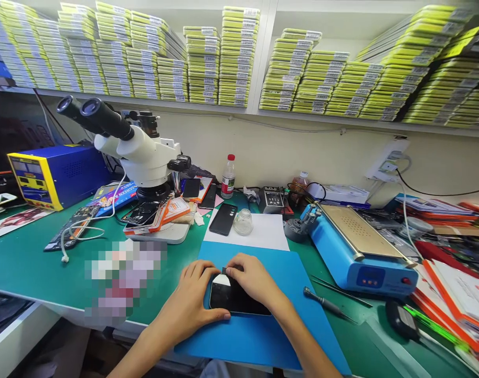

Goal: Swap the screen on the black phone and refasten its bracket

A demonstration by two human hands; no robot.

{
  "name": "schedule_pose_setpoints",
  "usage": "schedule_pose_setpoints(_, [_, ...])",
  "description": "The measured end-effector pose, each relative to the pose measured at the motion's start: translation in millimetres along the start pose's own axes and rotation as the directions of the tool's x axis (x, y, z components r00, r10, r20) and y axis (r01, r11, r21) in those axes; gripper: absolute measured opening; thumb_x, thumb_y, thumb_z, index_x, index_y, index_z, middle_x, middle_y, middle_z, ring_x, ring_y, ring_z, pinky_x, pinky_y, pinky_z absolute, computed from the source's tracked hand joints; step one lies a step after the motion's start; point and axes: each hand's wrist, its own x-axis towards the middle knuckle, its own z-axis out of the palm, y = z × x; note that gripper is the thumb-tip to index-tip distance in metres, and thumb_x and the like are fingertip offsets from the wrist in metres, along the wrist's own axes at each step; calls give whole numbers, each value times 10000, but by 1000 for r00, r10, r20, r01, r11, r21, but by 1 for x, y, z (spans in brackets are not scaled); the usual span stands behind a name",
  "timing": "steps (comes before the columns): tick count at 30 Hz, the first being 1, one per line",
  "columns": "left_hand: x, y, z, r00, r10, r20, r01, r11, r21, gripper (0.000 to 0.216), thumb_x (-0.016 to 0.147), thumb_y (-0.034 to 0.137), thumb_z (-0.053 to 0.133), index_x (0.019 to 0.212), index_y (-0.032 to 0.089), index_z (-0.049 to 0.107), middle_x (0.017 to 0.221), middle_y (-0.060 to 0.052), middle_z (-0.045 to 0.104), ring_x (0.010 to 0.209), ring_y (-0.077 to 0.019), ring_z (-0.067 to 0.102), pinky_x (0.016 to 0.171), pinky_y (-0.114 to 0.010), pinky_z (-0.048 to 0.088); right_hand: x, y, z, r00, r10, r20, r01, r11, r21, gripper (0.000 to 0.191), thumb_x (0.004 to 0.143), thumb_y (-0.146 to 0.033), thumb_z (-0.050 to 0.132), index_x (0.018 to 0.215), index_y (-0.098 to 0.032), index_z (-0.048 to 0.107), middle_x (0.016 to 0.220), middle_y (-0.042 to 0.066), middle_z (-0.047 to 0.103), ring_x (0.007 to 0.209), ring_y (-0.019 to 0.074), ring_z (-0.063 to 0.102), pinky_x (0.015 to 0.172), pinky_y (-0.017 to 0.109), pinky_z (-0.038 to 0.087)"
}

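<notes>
A black-screened smartphone lies flat on a blue mat, with a bright reflection near its left end. My left hand grips that left end, thumb along the near edge and fingers at the far edge. Over the phone's far edge, my right hand pinches a small, flat dark piece between thumb and fingers. The piece is too small to name, and my right hand and wrist hide part of the screen.
Behind the mat are a dark phone and a glass jar on white paper. A microscope stands at left. To the right are a screwdriver, tweezers and a blue heating plate machine.
</notes>
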Motion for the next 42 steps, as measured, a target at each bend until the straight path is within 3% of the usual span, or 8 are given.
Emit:
schedule_pose_setpoints(8, [-3, -8, -9, 992, 112, 64, -110, 994, -28, 720, 907, 416, 804, 1551, 346, 489, 1502, -86, 596, 1416, -344, 509, 1185, -546, 437, -30, 29, -41, 930, 70, -360, -131, 980, -149, 318, 1058, -264, 458, 1184, -223, 748, 1156, 103, 752, 1111, 292, 665, 966, 432, 483])
schedule_pose_setpoints(14, [7, -1, -31, 948, 221, 227, -229, 973, 6, 520, 958, 319, 750, 1448, 397, 595, 1560, -23, 572, 1404, -292, 560, 1176, -488, 481, -86, 67, -58, 932, 20, -362, -150, 930, -336, 271, 1042, -228, 501, 1130, -217, 756, 1036, 104, 746, 974, 307, 661, 912, 482, 477])
schedule_pose_setpoints(19, [13, 5, -38, 926, 251, 283, -269, 963, 28, 475, 980, 306, 728, 1432, 384, 606, 1538, -13, 599, 1384, -266, 595, 1176, -440, 490, -93, 74, -51, 917, -44, -396, -126, 911, -392, 382, 1080, -230, 395, 1308, -176, 698, 1272, 178, 699, 1194, 373, 613, 1055, 618, 425])
schedule_pose_setpoints(25, [12, 1, -33, 918, 282, 277, -314, 946, 77, 513, 972, 272, 724, 1458, 364, 589, 1557, -21, 589, 1394, -274, 596, 1175, -437, 496, -99, 51, -45, 966, -127, -224, 48, 944, -327, 399, 1118, -391, 447, 1478, -296, 590, 1453, 37, 664, 1409, 263, 551, 1209, 488, 425])
schedule_pose_setpoints(31, [12, 0, -37, 917, 258, 306, -279, 960, 29, 565, 985, 303, 726, 1511, 362, 527, 1569, -24, 573, 1415, -265, 573, 1196, -420, 473, -106, 30, -47, 996, 70, 52, -59, 979, -194, 736, 939, -596, 731, 1580, -322, 495, 1630, 24, 499, 1573, 355, 345, 1290, 567, 326])
schedule_pose_setpoints(35, [12, 0, -46, 908, 213, 360, -227, 974, -4, 701, 961, 364, 768, 1573, 396, 427, 1639, -11, 486, 1475, -257, 508, 1214, -402, 450, -107, 34, -46, 993, 100, 66, -85, 976, -199, 786, 914, -546, 775, 1604, -353, 452, 1669, 16, 442, 1590, 368, 302, 1281, 585, 338])
schedule_pose_setpoints(38, [14, -1, -41, 952, 132, 275, -167, 980, 107, 722, 949, 349, 782, 1571, 411, 419, 1606, -10, 504, 1456, -251, 517, 1204, -388, 451, -110, 37, -35, 999, 34, -40, -44, 960, -278, 732, 924, -496, 769, 1580, -326, 492, 1598, 59, 533, 1553, 390, 372, 1256, 612, 365])
schedule_pose_setpoints(42, [21, 3, -19, 997, -27, 70, 6, 960, 281, 540, 1058, 321, 587, 1566, 213, 440, 1319, -136, 646, 1200, -311, 656, 1049, -480, 537, -119, 33, 0, 955, -71, -287, -52, 915, -401, 779, 868, -621, 789, 1507, -227, 581, 1283, 154, 713, 1283, 443, 620, 1131, 656, 488])
